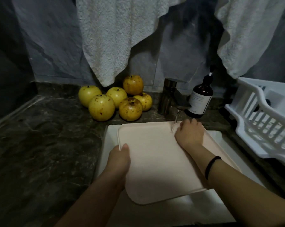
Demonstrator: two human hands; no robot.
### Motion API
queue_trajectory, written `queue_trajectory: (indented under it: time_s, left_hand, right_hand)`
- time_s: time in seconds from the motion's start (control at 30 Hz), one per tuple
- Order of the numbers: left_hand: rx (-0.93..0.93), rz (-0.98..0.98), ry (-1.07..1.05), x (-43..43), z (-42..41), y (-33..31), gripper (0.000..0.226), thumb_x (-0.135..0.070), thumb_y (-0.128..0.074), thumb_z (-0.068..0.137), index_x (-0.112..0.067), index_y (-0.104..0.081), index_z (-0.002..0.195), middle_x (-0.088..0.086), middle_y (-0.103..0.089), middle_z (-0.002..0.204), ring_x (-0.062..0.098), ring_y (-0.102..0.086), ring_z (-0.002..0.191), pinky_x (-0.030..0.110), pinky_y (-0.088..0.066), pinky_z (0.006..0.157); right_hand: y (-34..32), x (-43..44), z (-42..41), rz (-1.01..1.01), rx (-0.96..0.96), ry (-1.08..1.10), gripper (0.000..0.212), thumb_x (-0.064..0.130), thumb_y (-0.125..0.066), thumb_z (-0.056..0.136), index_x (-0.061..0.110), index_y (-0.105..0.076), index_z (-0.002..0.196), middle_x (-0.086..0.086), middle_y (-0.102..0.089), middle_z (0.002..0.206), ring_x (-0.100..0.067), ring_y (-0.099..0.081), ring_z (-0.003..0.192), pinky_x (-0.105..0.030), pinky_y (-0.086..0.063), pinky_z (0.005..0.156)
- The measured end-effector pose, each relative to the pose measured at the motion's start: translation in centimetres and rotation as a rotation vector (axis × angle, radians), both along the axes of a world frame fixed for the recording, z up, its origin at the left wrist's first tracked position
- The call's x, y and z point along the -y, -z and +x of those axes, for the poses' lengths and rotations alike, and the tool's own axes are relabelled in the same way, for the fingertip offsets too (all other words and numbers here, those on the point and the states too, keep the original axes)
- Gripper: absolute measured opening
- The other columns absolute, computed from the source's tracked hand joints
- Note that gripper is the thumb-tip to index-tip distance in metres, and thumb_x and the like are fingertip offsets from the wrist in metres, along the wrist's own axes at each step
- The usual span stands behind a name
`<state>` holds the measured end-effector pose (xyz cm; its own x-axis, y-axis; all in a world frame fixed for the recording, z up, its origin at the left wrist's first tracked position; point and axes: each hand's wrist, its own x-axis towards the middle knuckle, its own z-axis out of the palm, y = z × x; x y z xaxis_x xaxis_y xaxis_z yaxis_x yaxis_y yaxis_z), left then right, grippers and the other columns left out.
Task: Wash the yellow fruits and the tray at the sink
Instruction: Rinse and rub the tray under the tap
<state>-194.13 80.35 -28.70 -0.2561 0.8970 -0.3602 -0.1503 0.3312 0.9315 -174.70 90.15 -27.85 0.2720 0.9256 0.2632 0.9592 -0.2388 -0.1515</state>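
Over the sink (109, 134), tray (155, 161) under tap (170, 95), bottle (201, 99) label illegible

The tray (155, 161) is pale pink; the yellow fruits (101, 108) carry brown speckles.

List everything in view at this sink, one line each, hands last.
counter: one, dark marbled, left and back
sink: one, white, set in the counter
tap: one, dark metal, behind the sink, running
yellow fruits: six, yellow, brown-spotted, on the counter left of the tap
tray: one, pale pink, held over the sink
pump bottle: one, brown, right of the tap
towels: two, white, hanging on the wall
rack: one, white, right of the sink
band: one, black, on the right wrist
left hand: grips the tray's left edge, thumb on top
right hand: on the tray's far right corner; grip unclear
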Motion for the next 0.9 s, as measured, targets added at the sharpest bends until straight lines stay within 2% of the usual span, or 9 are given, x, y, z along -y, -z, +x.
queue_trajectory:
  time_s: [0.13, 0.2, 0.3, 0.43, 0.53, 0.6, 0.73, 0.83, 0.9]
  left_hand:
    - [0.021, 0.003, 0.015, 0.2, 0.1, -0.4, 0.038, -0.024, -0.036, 0.103, -0.004, -0.048, 0.133, 0.016, -0.059, 0.117, 0.032, -0.057, 0.099, 0.038, -0.046, 0.086]
    - [0.021, 0.006, 0.022, 0.2, 0.0, -0.4, 0.039, -0.026, -0.037, 0.103, -0.006, -0.048, 0.134, 0.014, -0.06, 0.115, 0.034, -0.058, 0.102, 0.044, -0.047, 0.093]
    - [0.034, 0.007, 0.018, 0.2, -0.2, -0.4, 0.038, -0.029, -0.038, 0.103, -0.009, -0.049, 0.133, 0.015, -0.062, 0.113, 0.035, -0.06, 0.101, 0.051, -0.047, 0.096]
    - [0.053, 0.009, 0.026, 0.3, 0.0, -0.5, 0.036, -0.026, -0.036, 0.104, -0.008, -0.049, 0.132, 0.012, -0.06, 0.106, 0.029, -0.058, 0.089, 0.039, -0.046, 0.084]
    - [0.009, 0.021, 0.005, 0.3, 0.3, -0.7, 0.039, -0.024, -0.036, 0.104, -0.003, -0.047, 0.134, 0.012, -0.056, 0.105, 0.023, -0.052, 0.08, 0.032, -0.039, 0.079]
    - [-0.014, 0.025, -0.012, 0.1, 0.4, -0.6, 0.04, -0.024, -0.037, 0.104, -0.002, -0.047, 0.135, 0.013, -0.057, 0.108, 0.024, -0.052, 0.083, 0.032, -0.038, 0.079]
    - [-0.018, 0.022, -0.019, 0.1, 0.5, -0.5, 0.04, -0.025, -0.037, 0.104, -0.003, -0.047, 0.135, 0.014, -0.058, 0.111, 0.023, -0.05, 0.08, 0.031, -0.038, 0.079]
    - [-0.018, 0.027, -0.015, 0.2, 0.6, -0.5, 0.039, -0.024, -0.037, 0.104, -0.003, -0.048, 0.134, 0.013, -0.057, 0.108, 0.022, -0.051, 0.08, 0.031, -0.038, 0.078]
    - [-0.027, 0.045, -0.017, 0.2, 0.5, -0.5, 0.039, -0.024, -0.036, 0.104, -0.003, -0.047, 0.135, 0.01, -0.055, 0.103, 0.022, -0.051, 0.082, 0.03, -0.038, 0.078]
  right_hand:
    - [0.5, 1.7, -3.4, 0.031, -0.072, -0.342, 0.034, 0.025, -0.041, 0.098, 0.011, -0.054, 0.126, -0.013, -0.046, 0.128, -0.031, -0.04, 0.121, -0.036, -0.031, 0.1]
    - [0.6, 3.1, -4.9, -0.058, -0.04, -0.437, 0.045, 0.035, -0.034, 0.101, 0.014, -0.043, 0.139, -0.012, -0.037, 0.143, -0.03, -0.03, 0.133, -0.035, -0.022, 0.11]
    - [0.3, 5.6, -5.5, -0.254, -0.021, -0.573, 0.057, 0.047, -0.023, 0.101, 0.024, -0.016, 0.152, 0.0, -0.004, 0.161, -0.019, 0.001, 0.147, -0.039, 0.002, 0.119]
    - [-0.1, 8.8, -3.6, -0.319, 0.056, -0.808, 0.058, 0.055, -0.021, 0.098, 0.037, -0.006, 0.151, 0.012, 0.007, 0.16, -0.008, 0.011, 0.146, -0.038, 0.008, 0.118]
    - [0.1, 8.0, -0.1, -0.352, 0.025, -0.624, 0.061, 0.061, -0.017, 0.094, 0.04, -0.004, 0.15, 0.011, 0.009, 0.16, -0.012, 0.012, 0.146, -0.04, 0.008, 0.118]
    - [0.2, 6.8, 2.4, -0.358, -0.019, -0.459, 0.058, 0.057, -0.017, 0.097, 0.038, -0.006, 0.151, 0.009, 0.008, 0.16, -0.014, 0.01, 0.147, -0.04, 0.007, 0.118]
    - [0.7, 4.3, 4.7, -0.359, -0.025, -0.32, 0.06, 0.057, -0.014, 0.098, 0.033, -0.01, 0.153, 0.008, 0.001, 0.16, -0.018, 0.004, 0.148, -0.04, 0.002, 0.118]
    - [0.9, 2.7, 3.7, -0.275, -0.052, -0.124, 0.076, 0.061, -0.007, 0.092, 0.016, -0.017, 0.153, -0.005, -0.008, 0.161, -0.024, -0.004, 0.148, -0.042, -0.003, 0.12]
    - [0.9, 2.2, 1.7, -0.253, -0.122, 0.001, 0.078, 0.06, -0.014, 0.095, 0.006, -0.014, 0.152, -0.014, -0.005, 0.16, -0.029, -0.002, 0.147, -0.043, -0.001, 0.12]
